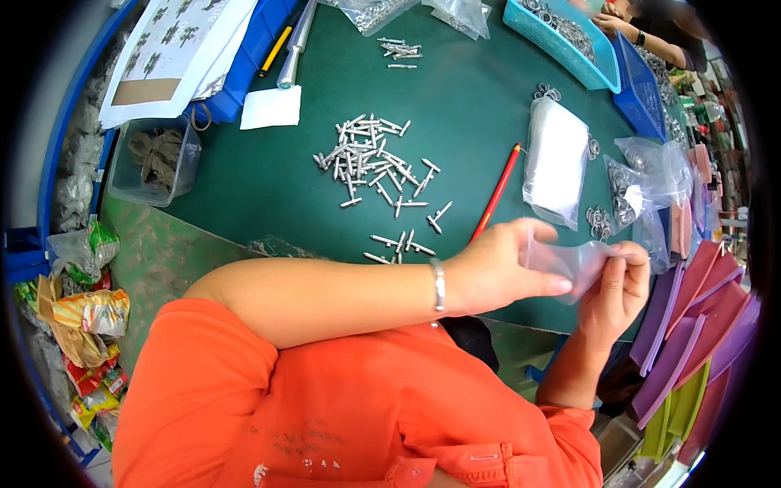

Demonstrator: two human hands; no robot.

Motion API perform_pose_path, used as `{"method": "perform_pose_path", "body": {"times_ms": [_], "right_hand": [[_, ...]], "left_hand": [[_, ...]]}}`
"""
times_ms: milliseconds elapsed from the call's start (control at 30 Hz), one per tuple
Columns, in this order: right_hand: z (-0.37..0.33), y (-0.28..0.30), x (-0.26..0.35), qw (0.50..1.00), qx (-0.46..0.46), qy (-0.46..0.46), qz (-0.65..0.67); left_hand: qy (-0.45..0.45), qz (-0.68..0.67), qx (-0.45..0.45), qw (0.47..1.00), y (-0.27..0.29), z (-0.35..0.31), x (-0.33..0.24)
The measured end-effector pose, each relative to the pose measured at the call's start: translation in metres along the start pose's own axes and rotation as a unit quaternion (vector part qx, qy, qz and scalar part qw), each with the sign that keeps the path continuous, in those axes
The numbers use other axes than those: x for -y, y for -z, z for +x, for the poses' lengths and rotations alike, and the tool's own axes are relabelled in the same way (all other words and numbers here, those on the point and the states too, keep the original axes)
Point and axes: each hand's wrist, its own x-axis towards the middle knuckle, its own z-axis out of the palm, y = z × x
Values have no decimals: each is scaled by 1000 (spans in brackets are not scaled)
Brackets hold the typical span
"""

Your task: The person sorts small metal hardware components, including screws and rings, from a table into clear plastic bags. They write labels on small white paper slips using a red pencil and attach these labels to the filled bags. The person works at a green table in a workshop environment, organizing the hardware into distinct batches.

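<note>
A small clear plastic bag (576, 264) is stretched between my two hands near the table's right front edge. My left hand (492, 268) reaches across from the left, its thumb and fingers around the bag's left side. The fingertips are partly covered by the film. My right hand (620, 289) pinches the bag's right edge between thumb and fingers. Just beyond the left hand lies a red pen (498, 191). A stack of clear bags (556, 159) rests beyond the hands, and a loose pile of metal pins (366, 154) is spread over the middle of the green table (268, 187).
Small metal rings (599, 221) lie beside the bag stack. Parts fill a light-blue basket (606, 73) at the far right, near another person's arm (663, 50). At left stand a clear tub (185, 167) with a cloth and a blue bin (244, 61) under papers.
</note>
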Motion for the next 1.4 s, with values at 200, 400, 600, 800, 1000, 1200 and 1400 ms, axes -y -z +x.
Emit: {"method": "perform_pose_path", "body": {"times_ms": [200, 400, 600, 800, 1000, 1200, 1400], "right_hand": [[-22, -38, -20, 999, -18, -24, -21], [-28, -94, -5, 912, -5, 266, -313], [-36, -130, 21, 957, 215, 169, -98], [-24, -140, 23, 961, 252, 110, 31], [-18, -143, 27, 943, 315, -47, 94], [-8, -139, 28, 913, 400, -59, 51], [-12, -147, 31, 925, 377, -17, 43]], "left_hand": [[-31, 173, 55, 983, 51, -55, -35], [-140, 212, -35, 967, 73, -92, -30], [-291, 334, -111, 890, 86, -99, -34], [-187, 240, -137, 943, 92, -109, -48], [-156, 257, -127, 945, 99, -111, -55], [-147, 349, -106, 919, 100, -115, -64], [-162, 400, -94, 897, 103, -115, -64]]}}
